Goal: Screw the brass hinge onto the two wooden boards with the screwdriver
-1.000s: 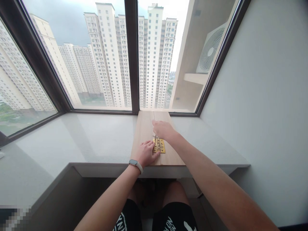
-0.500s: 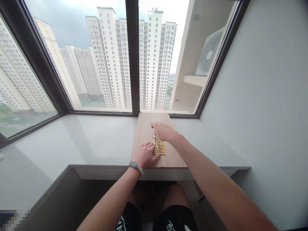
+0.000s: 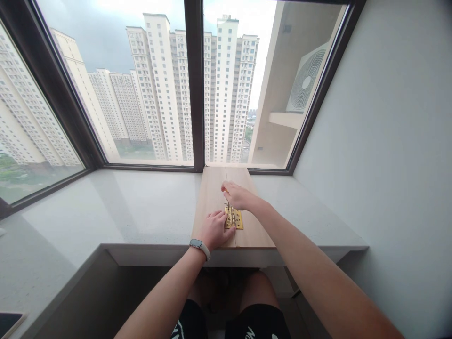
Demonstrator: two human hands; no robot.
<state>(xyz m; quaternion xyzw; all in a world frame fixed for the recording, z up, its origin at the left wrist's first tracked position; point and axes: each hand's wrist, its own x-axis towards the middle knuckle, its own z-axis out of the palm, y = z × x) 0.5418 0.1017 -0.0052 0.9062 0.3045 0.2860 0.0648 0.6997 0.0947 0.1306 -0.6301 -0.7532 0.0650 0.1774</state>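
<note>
A gold-coloured hinge (image 3: 238, 219) with several holes lies across the seam of two pale wooden boards (image 3: 209, 195). My left hand (image 3: 214, 229), with a wristband above it, rests on the boards at the hinge's left side, fingers apart, fingertips touching the metal. My right hand (image 3: 236, 195) is closed around the handle of a screwdriver (image 3: 228, 204) just beyond the hinge. Its thin shaft points down at the hinge's far left part. The tip is too small to make out.
The boards lie on a white windowsill counter (image 3: 158, 202), reaching from its front edge back to the dark window frame (image 3: 198, 94). A dark flat object (image 3: 10, 324) sits at the lower left. A white wall rises on the right.
My right hand has turned slightly and lowered a little around the screwdriver handle. My left hand has kept its place on the boards and the hinge.
</note>
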